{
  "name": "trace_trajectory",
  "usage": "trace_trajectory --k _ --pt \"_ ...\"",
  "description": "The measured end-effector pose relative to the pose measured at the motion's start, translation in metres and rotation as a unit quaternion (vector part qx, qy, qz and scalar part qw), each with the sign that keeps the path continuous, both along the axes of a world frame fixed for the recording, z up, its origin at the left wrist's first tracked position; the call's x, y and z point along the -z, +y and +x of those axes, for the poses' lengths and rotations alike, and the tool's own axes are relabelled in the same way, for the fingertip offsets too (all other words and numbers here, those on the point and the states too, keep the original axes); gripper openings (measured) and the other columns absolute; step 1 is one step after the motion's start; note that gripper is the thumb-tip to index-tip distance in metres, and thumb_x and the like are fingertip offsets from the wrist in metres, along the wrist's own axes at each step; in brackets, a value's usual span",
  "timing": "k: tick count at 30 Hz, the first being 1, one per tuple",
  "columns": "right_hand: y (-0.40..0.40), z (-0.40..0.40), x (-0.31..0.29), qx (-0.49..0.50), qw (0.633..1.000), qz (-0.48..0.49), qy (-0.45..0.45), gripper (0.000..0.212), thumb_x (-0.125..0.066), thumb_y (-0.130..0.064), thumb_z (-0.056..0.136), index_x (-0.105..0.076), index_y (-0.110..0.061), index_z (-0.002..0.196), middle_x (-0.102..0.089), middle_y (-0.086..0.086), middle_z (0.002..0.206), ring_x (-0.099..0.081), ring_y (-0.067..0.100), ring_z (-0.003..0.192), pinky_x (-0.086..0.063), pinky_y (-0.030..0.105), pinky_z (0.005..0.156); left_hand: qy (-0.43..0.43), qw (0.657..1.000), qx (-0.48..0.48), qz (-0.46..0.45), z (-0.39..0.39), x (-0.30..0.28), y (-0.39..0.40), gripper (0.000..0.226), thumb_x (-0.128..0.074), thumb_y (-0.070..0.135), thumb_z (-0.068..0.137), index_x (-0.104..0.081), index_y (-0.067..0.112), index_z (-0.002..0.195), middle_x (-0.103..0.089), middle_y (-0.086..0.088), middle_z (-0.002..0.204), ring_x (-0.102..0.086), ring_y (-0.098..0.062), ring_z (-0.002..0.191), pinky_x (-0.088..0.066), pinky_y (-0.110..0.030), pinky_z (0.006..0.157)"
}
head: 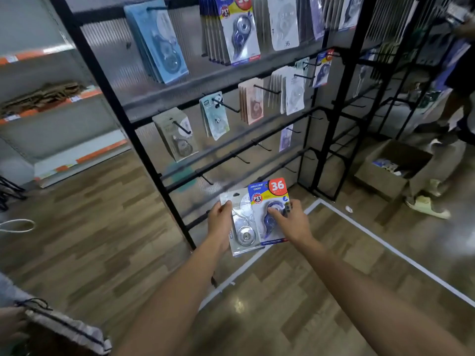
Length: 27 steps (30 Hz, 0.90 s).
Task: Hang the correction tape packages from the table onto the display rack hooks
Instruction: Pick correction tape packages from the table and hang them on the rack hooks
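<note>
Wood-patterned flooring (84,242) lies under a black display rack (164,173) with carded packages on its hooks. Low before it, the left hand (219,224) grips a clear correction tape package (243,233); the right hand (291,222) pinches a blue correction tape package (270,201) overlapping it.

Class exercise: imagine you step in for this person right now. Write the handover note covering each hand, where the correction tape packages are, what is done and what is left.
Left hand: grips the left edge of the grey package.
Right hand: holds the blue package marked 36, fingers over its blister.
Both packages are held side by side in front of the lower part of the display rack, not on any hook.
Done: many packages already hang on the upper rows, including matching blue 36 ones at the top.
Left: hang these two. Several lower hooks, such as this one, are bare. The table is out of view.
</note>
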State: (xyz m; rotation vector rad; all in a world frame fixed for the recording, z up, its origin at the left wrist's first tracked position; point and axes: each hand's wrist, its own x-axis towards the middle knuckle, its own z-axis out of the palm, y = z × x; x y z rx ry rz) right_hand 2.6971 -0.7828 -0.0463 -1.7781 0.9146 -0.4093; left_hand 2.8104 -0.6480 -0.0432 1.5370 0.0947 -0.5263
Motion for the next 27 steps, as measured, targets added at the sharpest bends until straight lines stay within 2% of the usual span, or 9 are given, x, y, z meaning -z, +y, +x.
trace_trajectory --k 3,6,9,11,14,18,20,23,27 --pt "-0.014 0.025 -0.005 -0.007 1.0 -0.01 -0.022 0.038 -0.07 -0.035 0.082 -0.045 -0.018 0.104 -0.054 -0.005 0.096 -0.052 0.014 0.088 -0.038 0.025 0.069 0.001 1.0 -0.006 -0.008 0.022 -0.009 -0.014 0.016 -0.053 0.024 0.096 -0.063 0.013 0.101 -0.073 -0.007 0.085 -0.069 -0.025 0.074 -0.055 -0.039 0.071" --pt "-0.03 0.056 -0.011 -0.031 0.999 -0.013 -0.041 0.035 -0.07 -0.033 0.082 -0.045 -0.02 0.102 -0.054 -0.006 0.095 -0.051 0.011 0.085 -0.035 0.018 0.059 -0.029 0.999 -0.041 0.0 0.045 -0.015 -0.028 0.025 -0.055 0.032 0.096 -0.063 0.01 0.105 -0.071 -0.01 0.094 -0.068 -0.025 0.084 -0.056 -0.038 0.078" --pt "-0.047 0.091 -0.017 -0.064 0.996 -0.014 -0.067 0.034 -0.072 -0.03 0.081 -0.05 -0.015 0.102 -0.057 -0.006 0.091 -0.053 0.011 0.082 -0.034 0.009 0.054 -0.085 0.991 -0.102 0.013 0.067 -0.023 -0.043 0.025 -0.057 0.035 0.095 -0.062 0.011 0.091 -0.064 0.002 0.075 -0.061 -0.009 0.067 -0.047 -0.013 0.056" --pt "-0.059 0.113 -0.026 -0.095 0.992 -0.013 -0.087 0.035 -0.073 -0.026 0.081 -0.05 -0.011 0.103 -0.057 -0.007 0.087 -0.053 0.01 0.079 -0.036 0.005 0.055 -0.108 0.98 -0.164 0.03 0.081 -0.032 -0.053 0.028 -0.06 0.036 0.092 -0.058 0.015 0.074 -0.056 0.005 0.065 -0.051 -0.009 0.062 -0.037 -0.01 0.043" --pt "-0.073 0.144 -0.044 -0.143 0.985 -0.023 -0.099 0.036 -0.073 -0.026 0.08 -0.049 -0.012 0.103 -0.058 -0.005 0.091 -0.056 0.011 0.084 -0.044 0.019 0.068 -0.127 0.957 -0.26 0.026 0.097 -0.048 -0.065 0.032 -0.065 0.037 0.088 -0.055 0.018 0.064 -0.056 0.007 0.059 -0.05 -0.006 0.057 -0.036 -0.013 0.043" --pt "-0.081 0.174 -0.061 -0.191 0.971 -0.025 -0.143 0.032 -0.075 -0.025 0.078 -0.05 -0.019 0.098 -0.056 -0.023 0.081 -0.056 -0.014 0.071 -0.038 0.001 0.057 -0.16 0.923 -0.347 0.037 0.11 -0.064 -0.069 0.045 -0.066 0.041 0.087 -0.044 0.018 0.056 -0.05 0.009 0.051 -0.046 -0.008 0.052 -0.038 -0.021 0.048" --pt "-0.079 0.183 -0.067 -0.221 0.963 -0.015 -0.151 0.034 -0.075 -0.026 0.078 -0.05 -0.02 0.101 -0.059 -0.02 0.087 -0.057 -0.01 0.077 -0.04 0.004 0.065 -0.178 0.907 -0.378 0.058 0.113 -0.071 -0.066 0.043 -0.065 0.04 0.088 -0.043 0.02 0.057 -0.048 0.008 0.054 -0.048 -0.009 0.054 -0.037 -0.024 0.052" --pt "-0.071 0.194 -0.069 -0.245 0.956 0.003 -0.163 0.034 -0.075 -0.027 0.078 -0.05 -0.02 0.1 -0.063 -0.009 0.094 -0.061 0.006 0.086 -0.047 0.021 0.074 -0.197 0.892 -0.401 0.075 0.116 -0.079 -0.06 0.041 -0.065 0.038 0.088 -0.044 0.02 0.058 -0.047 0.011 0.051 -0.051 0.005 0.044 -0.033 -0.011 0.04" --pt "-0.06 0.205 -0.07 -0.262 0.95 0.014 -0.172 0.036 -0.075 -0.026 0.079 -0.049 -0.02 0.103 -0.06 -0.019 0.088 -0.056 -0.01 0.078 -0.039 0.001 0.061 -0.212 0.89 -0.395 0.078 0.124 -0.084 -0.05 0.043 -0.065 0.038 0.088 -0.042 0.022 0.055 -0.048 0.011 0.049 -0.048 0.005 0.041 -0.033 -0.01 0.039"
